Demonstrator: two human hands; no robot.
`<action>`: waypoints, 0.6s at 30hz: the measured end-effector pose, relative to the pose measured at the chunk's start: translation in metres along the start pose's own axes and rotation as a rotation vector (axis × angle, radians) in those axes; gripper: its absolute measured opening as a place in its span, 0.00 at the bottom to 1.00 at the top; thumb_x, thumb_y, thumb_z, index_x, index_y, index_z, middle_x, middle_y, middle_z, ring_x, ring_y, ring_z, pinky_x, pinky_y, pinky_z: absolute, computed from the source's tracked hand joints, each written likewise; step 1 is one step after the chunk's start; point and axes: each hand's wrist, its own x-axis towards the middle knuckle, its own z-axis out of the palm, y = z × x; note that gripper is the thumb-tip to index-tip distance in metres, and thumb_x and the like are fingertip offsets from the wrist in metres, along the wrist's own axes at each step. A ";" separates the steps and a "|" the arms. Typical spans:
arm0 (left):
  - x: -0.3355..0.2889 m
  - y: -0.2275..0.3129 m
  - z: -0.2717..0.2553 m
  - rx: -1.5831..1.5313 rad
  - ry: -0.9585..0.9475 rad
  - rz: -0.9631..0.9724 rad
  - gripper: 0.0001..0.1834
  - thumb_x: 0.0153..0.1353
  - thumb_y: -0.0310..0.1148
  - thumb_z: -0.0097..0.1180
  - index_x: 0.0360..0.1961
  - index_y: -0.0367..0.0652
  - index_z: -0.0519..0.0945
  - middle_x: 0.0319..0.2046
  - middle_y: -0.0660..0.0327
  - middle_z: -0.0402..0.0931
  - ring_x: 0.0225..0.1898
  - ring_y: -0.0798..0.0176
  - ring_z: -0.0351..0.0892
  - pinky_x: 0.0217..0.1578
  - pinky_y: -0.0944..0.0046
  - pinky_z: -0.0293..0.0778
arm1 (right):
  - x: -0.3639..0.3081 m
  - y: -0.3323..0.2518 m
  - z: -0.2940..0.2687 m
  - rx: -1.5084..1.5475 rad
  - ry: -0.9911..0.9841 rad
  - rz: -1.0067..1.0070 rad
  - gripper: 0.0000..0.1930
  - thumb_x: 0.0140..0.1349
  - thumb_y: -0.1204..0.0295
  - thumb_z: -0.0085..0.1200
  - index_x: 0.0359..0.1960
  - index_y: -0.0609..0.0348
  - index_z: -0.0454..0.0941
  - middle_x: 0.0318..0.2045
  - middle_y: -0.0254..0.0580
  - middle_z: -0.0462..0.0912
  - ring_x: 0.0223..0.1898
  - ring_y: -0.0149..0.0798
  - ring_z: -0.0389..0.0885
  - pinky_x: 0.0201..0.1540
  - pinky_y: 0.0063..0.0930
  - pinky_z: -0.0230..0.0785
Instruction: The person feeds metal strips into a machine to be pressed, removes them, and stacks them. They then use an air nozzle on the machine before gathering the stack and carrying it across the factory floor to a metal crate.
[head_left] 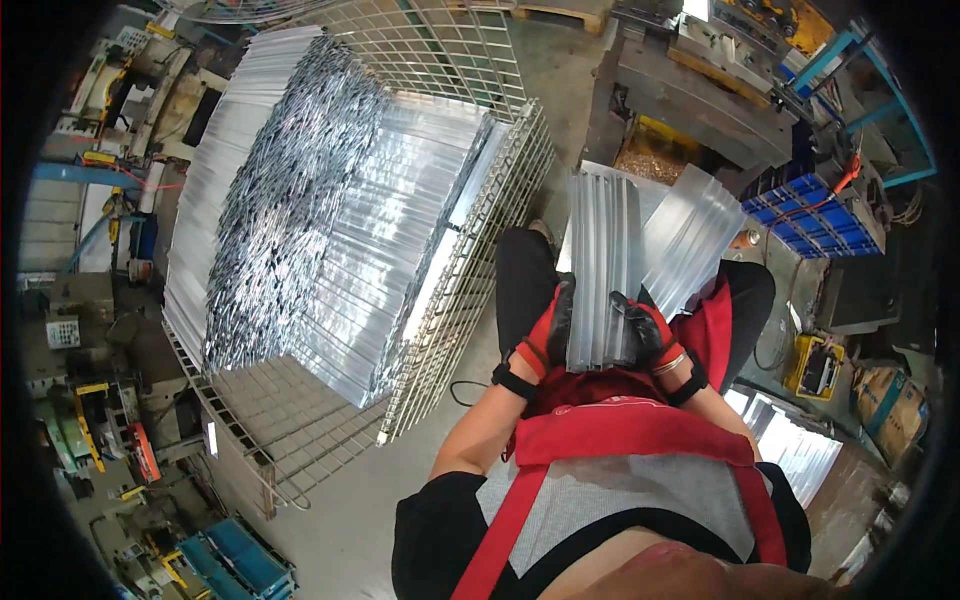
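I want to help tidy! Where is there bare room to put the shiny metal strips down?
Free: the wire cage's bare mesh bottom in front of the stacked strips, and the concrete floor beside the cage. Crowded: the lap, where the left hand and right hand hold a bundle of strips.

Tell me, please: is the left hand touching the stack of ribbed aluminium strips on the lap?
Touching. The head view shows the gloved left hand pressed against the left side of the stack of ribbed aluminium strips, fingers wrapped on its edge, with no gap.

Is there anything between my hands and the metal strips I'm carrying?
Nothing visible. The left hand and right hand, both gloved, already grip the bundle of strips from either side, directly on the metal.
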 end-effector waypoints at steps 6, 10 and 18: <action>-0.001 0.008 0.013 0.022 0.204 -0.057 0.22 0.63 0.49 0.36 0.49 0.45 0.67 0.39 0.62 0.70 0.39 0.66 0.70 0.44 0.66 0.66 | -0.001 0.005 -0.025 -0.518 -0.183 -0.318 0.21 0.55 0.72 0.41 0.51 0.68 0.65 0.49 0.45 0.71 0.51 0.37 0.67 0.55 0.30 0.56; 0.015 -0.024 -0.033 0.340 0.271 0.065 0.24 0.63 0.49 0.34 0.48 0.42 0.68 0.41 0.61 0.70 0.42 0.65 0.69 0.47 0.67 0.64 | -0.004 0.000 -0.001 0.019 0.090 0.114 0.22 0.53 0.73 0.44 0.51 0.68 0.64 0.46 0.41 0.72 0.46 0.35 0.71 0.51 0.27 0.60; -0.003 -0.029 -0.019 0.147 0.125 0.114 0.26 0.65 0.45 0.30 0.53 0.36 0.64 0.48 0.58 0.67 0.50 0.64 0.64 0.53 0.67 0.57 | -0.020 -0.003 0.008 -0.136 -0.039 -0.119 0.22 0.55 0.70 0.45 0.52 0.69 0.64 0.48 0.42 0.71 0.49 0.36 0.69 0.53 0.27 0.58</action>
